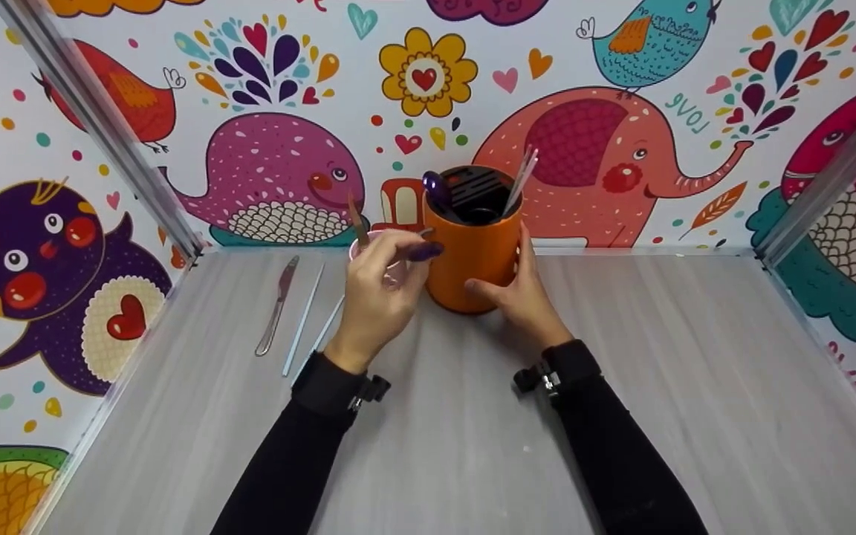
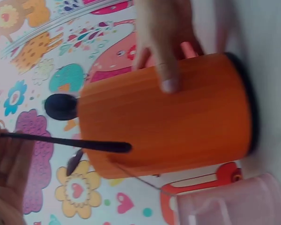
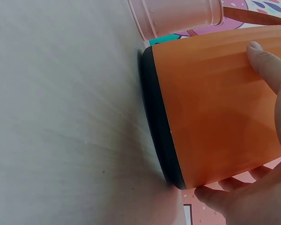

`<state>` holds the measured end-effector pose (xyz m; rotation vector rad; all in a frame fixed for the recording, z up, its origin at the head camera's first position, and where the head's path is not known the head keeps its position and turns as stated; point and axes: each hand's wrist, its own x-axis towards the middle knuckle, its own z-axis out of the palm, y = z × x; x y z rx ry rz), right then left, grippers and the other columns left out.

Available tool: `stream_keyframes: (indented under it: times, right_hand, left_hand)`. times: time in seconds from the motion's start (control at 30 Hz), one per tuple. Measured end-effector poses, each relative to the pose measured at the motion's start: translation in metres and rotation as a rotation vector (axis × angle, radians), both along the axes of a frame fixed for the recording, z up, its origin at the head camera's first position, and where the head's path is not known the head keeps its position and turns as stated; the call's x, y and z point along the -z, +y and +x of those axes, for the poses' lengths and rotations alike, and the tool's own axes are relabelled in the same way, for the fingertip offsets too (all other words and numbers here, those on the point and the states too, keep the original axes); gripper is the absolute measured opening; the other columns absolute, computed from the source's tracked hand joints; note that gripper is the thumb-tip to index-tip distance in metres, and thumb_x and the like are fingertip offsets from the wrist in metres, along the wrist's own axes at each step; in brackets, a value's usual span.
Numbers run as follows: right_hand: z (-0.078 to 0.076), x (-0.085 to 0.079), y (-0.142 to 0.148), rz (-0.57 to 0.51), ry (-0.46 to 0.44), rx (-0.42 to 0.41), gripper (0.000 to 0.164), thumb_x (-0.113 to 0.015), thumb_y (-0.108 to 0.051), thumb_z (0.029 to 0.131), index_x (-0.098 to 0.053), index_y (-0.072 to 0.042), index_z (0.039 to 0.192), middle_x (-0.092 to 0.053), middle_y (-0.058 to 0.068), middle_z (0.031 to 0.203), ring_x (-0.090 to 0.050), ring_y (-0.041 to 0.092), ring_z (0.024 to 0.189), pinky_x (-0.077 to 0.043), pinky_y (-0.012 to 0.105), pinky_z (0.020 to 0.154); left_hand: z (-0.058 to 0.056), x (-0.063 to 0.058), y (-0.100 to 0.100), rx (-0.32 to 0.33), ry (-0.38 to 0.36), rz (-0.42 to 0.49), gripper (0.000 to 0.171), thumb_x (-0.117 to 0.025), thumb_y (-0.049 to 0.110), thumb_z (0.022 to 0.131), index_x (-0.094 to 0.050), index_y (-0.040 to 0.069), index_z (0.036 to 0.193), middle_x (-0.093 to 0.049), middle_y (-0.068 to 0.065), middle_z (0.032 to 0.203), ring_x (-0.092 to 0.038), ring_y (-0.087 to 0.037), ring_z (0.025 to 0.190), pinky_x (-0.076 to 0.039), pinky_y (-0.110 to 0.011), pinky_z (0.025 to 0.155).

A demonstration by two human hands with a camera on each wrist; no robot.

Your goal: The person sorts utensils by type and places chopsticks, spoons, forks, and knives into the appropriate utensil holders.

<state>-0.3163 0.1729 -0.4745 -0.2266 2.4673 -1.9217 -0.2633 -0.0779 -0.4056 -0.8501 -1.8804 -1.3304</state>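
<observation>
My left hand point(image 1: 380, 297) pinches a slim dark purple utensil point(image 2: 84, 142) at one end. The other end, thicker and rounded, overlaps the side of the orange utensil holder point(image 1: 472, 260) in the left wrist view. My right hand point(image 1: 524, 301) grips that holder, its thumb on the front and fingers round the far side. The holder stands upright with a black slotted top; a purple spoon point(image 1: 439, 187) and clear straws point(image 1: 521, 178) stick out of it. Behind my left hand is a pink cup point(image 3: 178, 18), with a brownish knife blade point(image 3: 253, 16) rising from it.
On the table left of my left hand lie a metal knife point(image 1: 278, 305) and two pale blue straws point(image 1: 303, 319), one partly hidden by my wrist. Close behind the holder stands a patterned back wall point(image 1: 287, 163), with side panels left and right.
</observation>
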Motion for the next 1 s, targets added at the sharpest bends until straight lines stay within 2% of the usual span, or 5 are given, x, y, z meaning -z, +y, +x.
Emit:
stream_keyframes:
  times: [0.17, 0.4, 0.67, 0.87, 1.0]
  right_hand:
    - [0.003, -0.004, 0.0, 0.008, -0.018, 0.001, 0.132, -0.093, -0.034, 0.091, 0.006, -0.03, 0.178, -0.012, 0.001, 0.187, -0.028, 0.027, 0.17, -0.02, 0.056, 0.141]
    - [-0.002, 0.0, 0.0, 0.008, -0.024, 0.002, 0.133, -0.093, -0.033, 0.091, 0.007, -0.029, 0.178, -0.014, 0.001, 0.187, -0.03, 0.027, 0.169, -0.023, 0.056, 0.14]
    - [-0.02, 0.033, 0.004, 0.01, 0.048, 0.029, 0.134, -0.094, -0.047, 0.087, 0.006, -0.043, 0.176, -0.017, -0.004, 0.185, -0.032, 0.025, 0.168, -0.024, 0.057, 0.14]
    - [-0.021, 0.038, 0.005, 0.009, 0.093, 0.037, 0.134, -0.094, -0.056, 0.084, 0.003, -0.046, 0.175, -0.021, -0.003, 0.183, -0.036, 0.025, 0.165, -0.025, 0.059, 0.139]
    - [-0.021, 0.038, 0.004, 0.008, 0.113, 0.037, 0.134, -0.094, -0.056, 0.084, 0.002, -0.046, 0.176, -0.022, -0.003, 0.183, -0.037, 0.024, 0.164, -0.026, 0.059, 0.139]
  left_hand:
    - [0.003, -0.017, 0.005, 0.018, 0.091, 0.086, 0.016, -0.076, 0.001, 0.101, -0.071, -0.001, 0.117, -0.075, -0.015, 0.114, -0.078, -0.024, 0.108, -0.065, -0.035, 0.102]
    - [0.001, -0.029, 0.012, 0.041, 0.13, 0.121, 0.019, -0.075, -0.004, 0.1, -0.07, -0.002, 0.118, -0.075, -0.016, 0.117, -0.077, -0.023, 0.114, -0.064, -0.038, 0.105]
    - [-0.015, -0.025, 0.021, 0.088, 0.062, 0.194, 0.018, -0.074, -0.001, 0.103, -0.072, 0.0, 0.12, -0.077, -0.013, 0.118, -0.078, -0.022, 0.116, -0.064, -0.039, 0.105]
    - [-0.03, -0.017, 0.028, 0.03, 0.024, 0.18, 0.018, -0.074, 0.004, 0.104, -0.075, 0.003, 0.121, -0.081, -0.01, 0.117, -0.08, -0.021, 0.113, -0.065, -0.035, 0.104]
    - [-0.037, -0.014, 0.032, -0.028, -0.015, 0.114, 0.017, -0.074, 0.011, 0.106, -0.077, 0.005, 0.121, -0.082, -0.008, 0.113, -0.08, -0.017, 0.104, -0.066, -0.03, 0.096]
